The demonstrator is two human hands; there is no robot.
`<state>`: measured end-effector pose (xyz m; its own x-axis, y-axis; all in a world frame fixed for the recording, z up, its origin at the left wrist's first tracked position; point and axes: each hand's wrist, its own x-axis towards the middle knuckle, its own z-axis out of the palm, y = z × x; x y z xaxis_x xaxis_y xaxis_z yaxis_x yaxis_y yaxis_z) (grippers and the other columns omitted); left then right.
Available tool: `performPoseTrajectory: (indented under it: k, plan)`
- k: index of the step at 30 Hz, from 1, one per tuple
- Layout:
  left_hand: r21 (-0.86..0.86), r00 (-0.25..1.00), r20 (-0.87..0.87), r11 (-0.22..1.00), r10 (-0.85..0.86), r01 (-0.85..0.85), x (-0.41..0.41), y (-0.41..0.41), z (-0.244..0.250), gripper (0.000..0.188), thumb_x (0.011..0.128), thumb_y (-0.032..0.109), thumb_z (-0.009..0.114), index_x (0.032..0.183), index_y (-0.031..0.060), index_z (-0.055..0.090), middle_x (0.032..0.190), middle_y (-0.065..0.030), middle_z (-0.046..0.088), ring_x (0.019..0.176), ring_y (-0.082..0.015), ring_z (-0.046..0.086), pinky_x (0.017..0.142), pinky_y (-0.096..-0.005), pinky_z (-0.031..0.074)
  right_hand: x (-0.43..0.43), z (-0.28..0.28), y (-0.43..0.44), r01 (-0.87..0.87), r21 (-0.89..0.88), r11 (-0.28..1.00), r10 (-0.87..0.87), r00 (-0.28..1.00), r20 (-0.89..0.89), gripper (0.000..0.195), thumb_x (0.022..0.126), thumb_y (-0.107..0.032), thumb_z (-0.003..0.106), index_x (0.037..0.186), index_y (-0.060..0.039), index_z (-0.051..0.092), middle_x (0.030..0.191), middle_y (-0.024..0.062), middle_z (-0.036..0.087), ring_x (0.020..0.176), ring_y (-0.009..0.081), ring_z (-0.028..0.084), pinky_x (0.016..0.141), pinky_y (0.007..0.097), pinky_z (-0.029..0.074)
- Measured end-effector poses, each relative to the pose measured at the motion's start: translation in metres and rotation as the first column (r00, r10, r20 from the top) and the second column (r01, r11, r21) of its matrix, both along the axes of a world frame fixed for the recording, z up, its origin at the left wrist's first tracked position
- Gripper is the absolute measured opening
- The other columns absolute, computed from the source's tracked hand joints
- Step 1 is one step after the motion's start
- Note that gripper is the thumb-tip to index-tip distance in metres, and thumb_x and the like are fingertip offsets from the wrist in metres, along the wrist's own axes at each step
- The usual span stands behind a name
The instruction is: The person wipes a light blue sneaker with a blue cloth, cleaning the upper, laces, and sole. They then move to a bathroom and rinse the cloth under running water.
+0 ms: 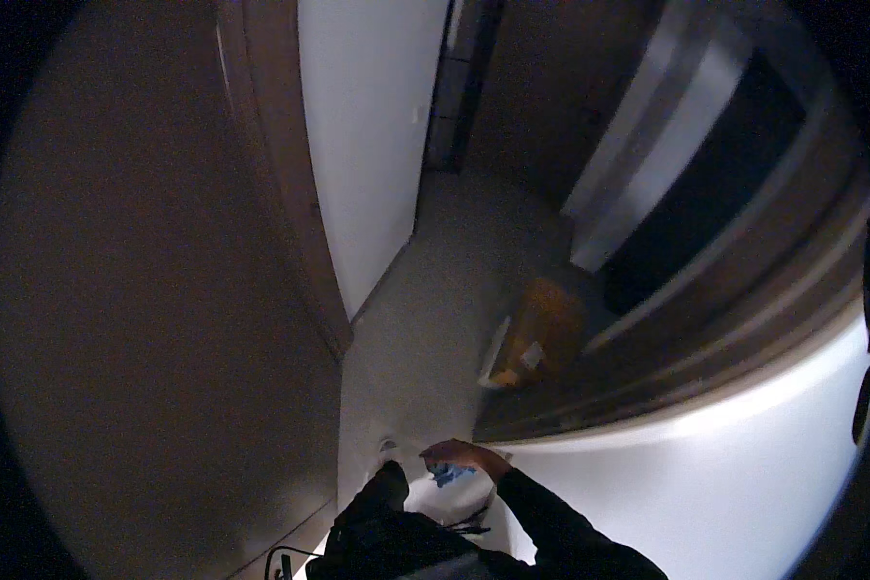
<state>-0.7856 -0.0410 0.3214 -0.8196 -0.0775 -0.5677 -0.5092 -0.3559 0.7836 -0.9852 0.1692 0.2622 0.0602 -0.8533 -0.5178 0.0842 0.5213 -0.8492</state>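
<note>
My right hand (pixel 455 452) is low in the view, in front of my body, its fingers curled around a crumpled blue cloth or glove (pixel 452 475). Which of the two it is, I cannot tell. A dark sleeve (pixel 551 511) covers that arm. My left hand is out of view. Below the held item, one light-coloured shoe (pixel 389 451) shows on the grey floor (pixel 406 384).
A brown cardboard box (pixel 551 326) with a white patch stands on the dim floor ahead. A brown wall (pixel 152 290) runs along my left, with a white panel (pixel 370 145) beyond. A white wall (pixel 681 486) curves along my right, beside a dark door frame (pixel 667 384).
</note>
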Motion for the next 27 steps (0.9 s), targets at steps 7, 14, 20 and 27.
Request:
performPoseTrajectory:
  k: [7,14,20,27]
  plan:
    - [-0.078,0.955,-0.027,0.953,-0.296,0.293,-0.266,0.025,-0.010,0.036,0.115,0.031,0.056,0.142,0.0092,0.064,0.140,-0.0148,0.067,0.127,-0.0317,0.064,0.109,-0.0479,0.051,-0.284,-0.015,0.000,0.024,-0.060,0.998,-0.028,0.998,-0.059,0.067,0.105,-0.052,0.074,0.156,-0.0098,0.064,0.152,0.0112,0.067,0.143,0.0264,0.060,0.117,0.0410,0.047]
    - [-0.285,0.920,0.009,0.881,-0.392,0.378,-0.525,0.027,-0.061,0.035,0.115,0.031,0.055,0.140,0.0093,0.066,0.138,-0.0156,0.068,0.124,-0.0320,0.066,0.107,-0.0478,0.053,-0.538,-0.061,0.080,0.265,0.081,0.961,-0.261,0.963,-0.060,0.063,0.105,-0.049,0.075,0.153,-0.0092,0.066,0.151,0.0109,0.068,0.140,0.0254,0.062,0.115,0.0404,0.049]
    - [-0.521,0.924,0.252,0.764,-0.288,0.380,-0.715,0.016,-0.135,0.034,0.115,0.031,0.055,0.138,0.0095,0.067,0.135,-0.0162,0.069,0.122,-0.0322,0.067,0.105,-0.0477,0.054,-0.736,-0.103,0.215,0.476,0.208,0.854,-0.481,0.876,-0.030,0.060,0.105,-0.046,0.075,0.151,-0.0086,0.067,0.150,0.0106,0.069,0.138,0.0246,0.063,0.113,0.0398,0.050]
    - [-0.503,0.824,0.556,0.746,-0.109,0.438,-0.875,0.041,-0.199,0.033,0.115,0.031,0.055,0.135,0.0096,0.068,0.133,-0.0170,0.071,0.120,-0.0325,0.069,0.103,-0.0476,0.055,-1.030,-0.129,0.312,0.604,0.242,0.759,-0.604,0.792,-0.083,0.056,0.105,-0.043,0.076,0.148,-0.0079,0.069,0.148,0.0103,0.070,0.135,0.0237,0.064,0.111,0.0392,0.051]
